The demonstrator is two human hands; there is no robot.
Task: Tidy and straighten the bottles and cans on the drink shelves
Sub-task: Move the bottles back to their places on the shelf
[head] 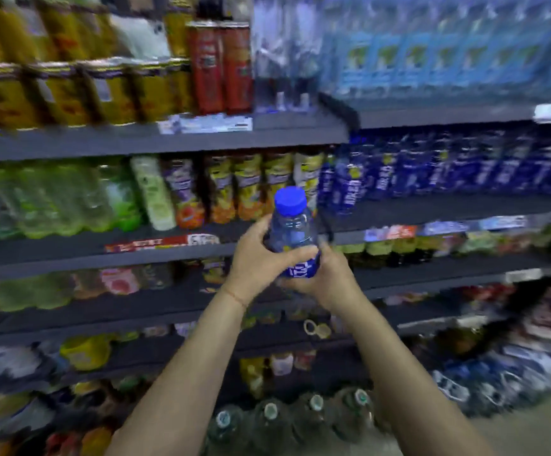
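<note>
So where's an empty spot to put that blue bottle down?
Bare shelf shows on the upper shelf right of the red cans, and along the front edge before the dark blue bottles. Left of there, the green bottles and juice cans are packed tight. Both hands hold the blue bottle.

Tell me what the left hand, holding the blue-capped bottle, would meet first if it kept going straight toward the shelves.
Probably the yellow-labelled juice bottles on the shelf behind the blue-capped bottle. The left hand points there, though blur leaves depth uncertain.
</note>
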